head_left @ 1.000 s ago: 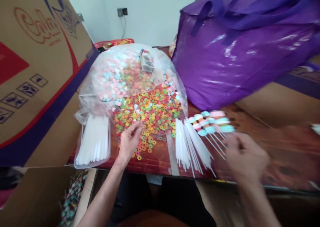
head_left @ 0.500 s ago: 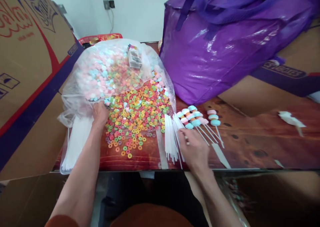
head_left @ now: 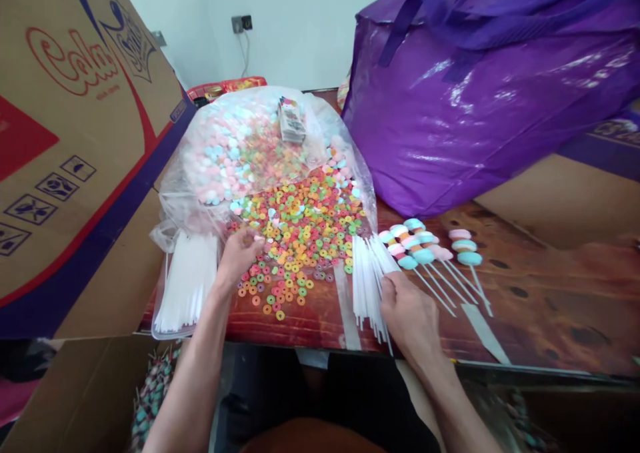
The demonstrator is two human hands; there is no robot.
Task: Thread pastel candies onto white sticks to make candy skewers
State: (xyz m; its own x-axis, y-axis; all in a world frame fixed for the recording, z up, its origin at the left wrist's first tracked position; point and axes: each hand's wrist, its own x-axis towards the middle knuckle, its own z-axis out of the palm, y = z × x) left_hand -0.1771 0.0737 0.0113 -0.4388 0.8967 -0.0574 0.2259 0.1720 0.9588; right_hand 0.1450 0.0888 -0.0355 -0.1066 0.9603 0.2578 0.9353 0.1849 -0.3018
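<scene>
A heap of small coloured candy rings (head_left: 300, 230) lies spilled on the brown table (head_left: 540, 300) from a clear plastic bag (head_left: 235, 146) of pastel marshmallows. My left hand (head_left: 239, 253) rests at the left edge of the rings, fingers pinched together on something too small to make out. My right hand (head_left: 407, 313) lies curled on a loose bundle of white sticks (head_left: 367, 276). Just right of it lie several finished sticks threaded with pastel sweets (head_left: 425, 250).
A large purple bag (head_left: 490, 86) stands at the back right. A big cardboard box (head_left: 65, 140) leans at the left. A clear packet of white sticks (head_left: 187, 283) lies at the table's left front. An open box below holds more threaded sticks (head_left: 150, 393).
My left hand moved from the marshmallow bag's edge back to the rings. My right hand stayed at the white sticks. The camera view shifted slightly.
</scene>
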